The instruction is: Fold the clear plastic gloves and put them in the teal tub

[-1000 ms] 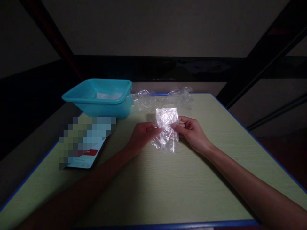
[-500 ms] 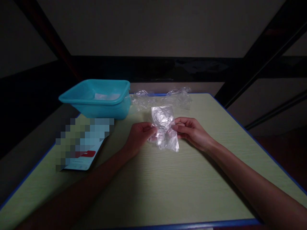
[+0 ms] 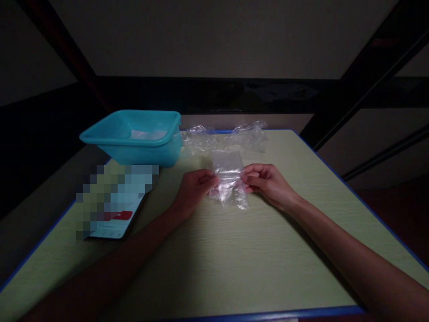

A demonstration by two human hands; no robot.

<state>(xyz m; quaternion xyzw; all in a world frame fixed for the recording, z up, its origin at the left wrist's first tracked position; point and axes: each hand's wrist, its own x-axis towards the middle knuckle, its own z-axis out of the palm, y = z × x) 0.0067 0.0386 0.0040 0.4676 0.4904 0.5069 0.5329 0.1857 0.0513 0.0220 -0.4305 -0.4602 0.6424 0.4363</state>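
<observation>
Blue-edged table (image 3: 254,264) fills lower frame
Clear plastic piece (image 3: 228,162) is centre-frame; left hand (image 3: 197,190) and right hand (image 3: 267,183) pinch opposite edges, apparently to steady it; turquoise tub (image 3: 144,154) stands upper left

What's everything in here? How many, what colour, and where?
Basin: one, turquoise, back left of table
White sheet: one, white, inside basin
Phone: one, screen pale blue and red, left
Crumpled plastic: count unclear, clear, far edge of table
Plastic film: one piece, clear, between the hands
Table: one, pale green with blue edge, middle
Wall: one, grey, behind
Dark bars: several, black, behind and beside table
Left hand: one, bare, pinching plastic film's left
Right hand: one, bare, pinching plastic film's right
</observation>
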